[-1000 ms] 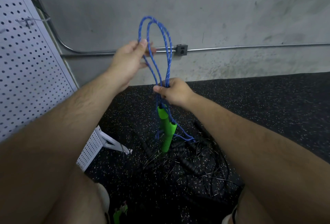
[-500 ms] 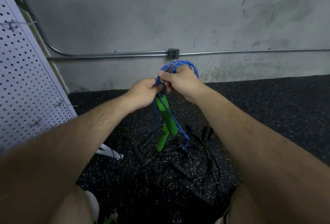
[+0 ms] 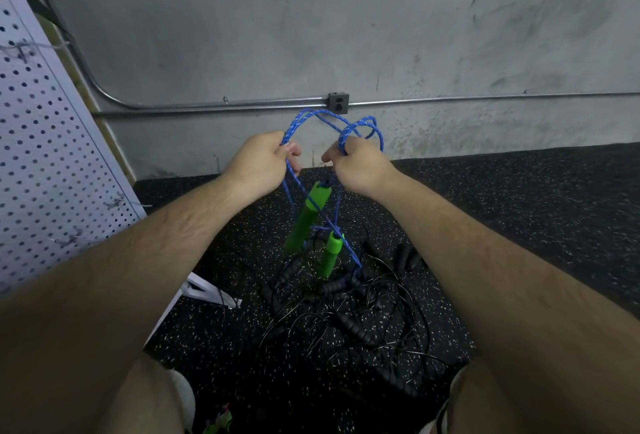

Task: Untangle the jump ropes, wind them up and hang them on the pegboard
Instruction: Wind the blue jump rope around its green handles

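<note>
Left hand [image 3: 262,163]: curled on the blue rope [image 3: 320,117].
Right hand [image 3: 357,164]: curled on rope loops.
Green handles [image 3: 308,214]: hung below the hands.
Black ropes [image 3: 349,316]: tangled on the floor [image 3: 519,212].
Pegboard [image 3: 41,143]: seen at left.

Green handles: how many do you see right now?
2. One handle hangs from the blue rope; the other hangs lower, to its right, over the black tangle. A green bit at the bottom edge may be a third.

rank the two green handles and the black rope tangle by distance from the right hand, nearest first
1. upper green handle, just below the right hand
2. lower green handle, further down
3. black rope tangle, on the floor
</note>
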